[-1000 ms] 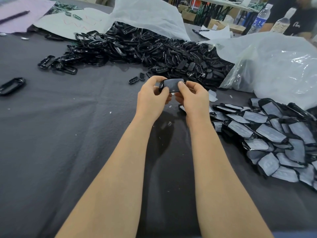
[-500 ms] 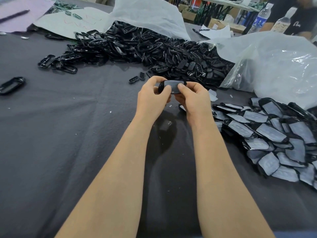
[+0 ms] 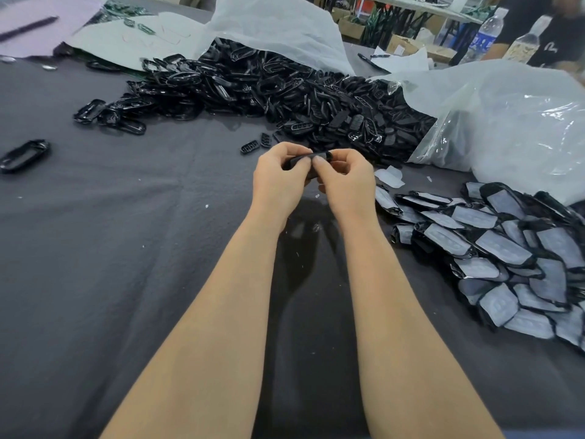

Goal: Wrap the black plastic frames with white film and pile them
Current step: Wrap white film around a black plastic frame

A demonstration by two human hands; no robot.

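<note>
Most of the black frame (image 3: 299,160) is hidden. It sits above the middle of the table (image 3: 126,248), held off the cloth between both hands, and only a dark strip and one rounded end show past the fingers. Whether white film already covers it is hard to make out. The left hand (image 3: 278,182) has its grip curled round the frame's left part, and the right hand (image 3: 345,182) pinches it from the other side with the thumb on top. Both palms face away, so the undersides of the fingers are out of sight.

Toward the far edge lies a long heap of bare frames (image 3: 285,87), partly buried under a white sheet (image 3: 278,26) and running into a clear plastic bag (image 3: 506,122). By the right edge is the pile of wrapped frames (image 3: 493,248), cut off by the picture's border. Loose film pieces (image 3: 389,177) lie just beside the right hand. A single frame (image 3: 23,155) lies near the left edge.

At the far right corner stand two bottles (image 3: 484,36). One has a blue label, its writing too blurred to read. A person in a dark shirt (image 3: 550,33) behind them is cut off, and the white mark on the shirt is not legible.
</note>
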